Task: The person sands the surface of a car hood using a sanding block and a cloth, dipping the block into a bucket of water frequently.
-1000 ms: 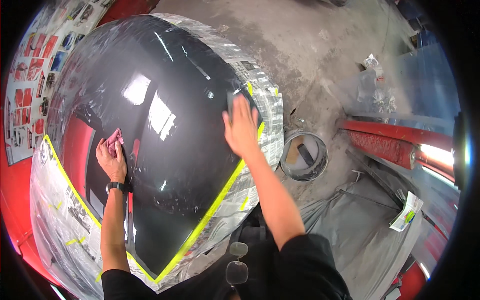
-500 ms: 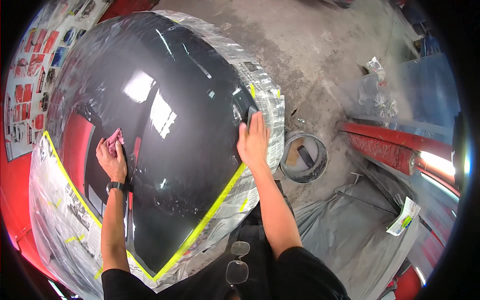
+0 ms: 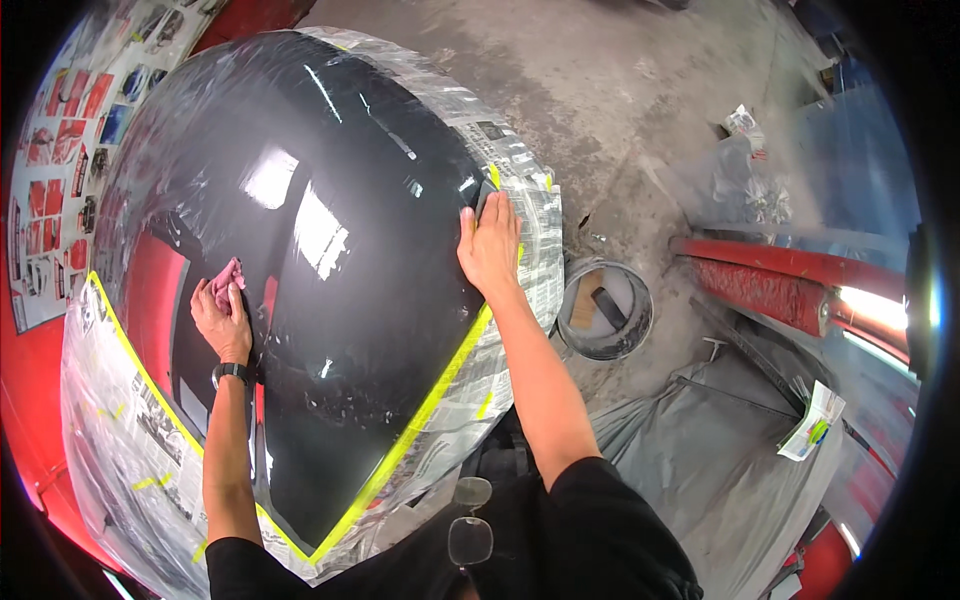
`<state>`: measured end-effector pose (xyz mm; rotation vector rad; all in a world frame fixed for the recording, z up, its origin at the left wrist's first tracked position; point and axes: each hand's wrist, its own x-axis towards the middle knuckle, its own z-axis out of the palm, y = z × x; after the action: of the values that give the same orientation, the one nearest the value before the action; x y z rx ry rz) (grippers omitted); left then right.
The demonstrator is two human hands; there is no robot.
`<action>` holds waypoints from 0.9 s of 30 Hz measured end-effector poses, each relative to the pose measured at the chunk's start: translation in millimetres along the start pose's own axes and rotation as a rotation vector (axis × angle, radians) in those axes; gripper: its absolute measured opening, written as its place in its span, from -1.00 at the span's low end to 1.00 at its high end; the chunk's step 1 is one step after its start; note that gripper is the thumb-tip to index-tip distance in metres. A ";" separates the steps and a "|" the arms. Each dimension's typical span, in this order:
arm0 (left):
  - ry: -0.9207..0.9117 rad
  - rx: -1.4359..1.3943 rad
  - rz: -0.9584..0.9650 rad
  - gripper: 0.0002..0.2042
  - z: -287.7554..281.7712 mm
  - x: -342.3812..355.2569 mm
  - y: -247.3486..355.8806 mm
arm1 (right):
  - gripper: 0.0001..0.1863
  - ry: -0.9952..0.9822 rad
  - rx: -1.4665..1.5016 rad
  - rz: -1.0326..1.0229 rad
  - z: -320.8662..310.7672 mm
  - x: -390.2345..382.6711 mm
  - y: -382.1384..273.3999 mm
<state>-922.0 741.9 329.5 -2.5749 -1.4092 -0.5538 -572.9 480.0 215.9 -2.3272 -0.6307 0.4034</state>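
Right hand in head view, fingers together and thumb apart, clasps a dark pad at the black panel's right edge; pad mostly hidden, visible strip between thumb and fingers, long axis seemingly along that edge; right hand is nearer to it; left hand pinches pink cloth on the panel, toward its left edge.

This looks like a paint and bodywork shop: yellow tape and newspaper mask the edges of a glossy black panel, with clear film beyond its lower left edge. Past its right edge, a grimy bucket holding a dark block stands on stained concrete floor, near plastic sheeting.
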 end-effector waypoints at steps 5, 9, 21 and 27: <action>0.001 0.038 -0.015 -0.58 -8.3 -6.4 -11.4 | -0.33 -0.021 -0.027 -0.113 -26.3 -117.8 -15.0; -0.010 0.024 -0.007 -0.57 -4.5 -4.3 -7.8 | -0.32 -0.106 -0.069 -0.109 -29.6 -104.4 -4.7; 0.008 0.012 -0.007 -0.55 -2.3 -1.0 -9.2 | -0.35 -0.026 -0.011 0.084 -26.0 -57.0 6.9; -0.014 -0.015 0.002 -0.58 -5.2 -2.3 -3.5 | -0.35 -0.062 0.013 0.091 -19.7 -40.5 18.2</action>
<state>-927.3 740.4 333.3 -2.5959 -1.4119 -0.5493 -592.0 435.8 222.1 -2.3441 -0.5514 0.5216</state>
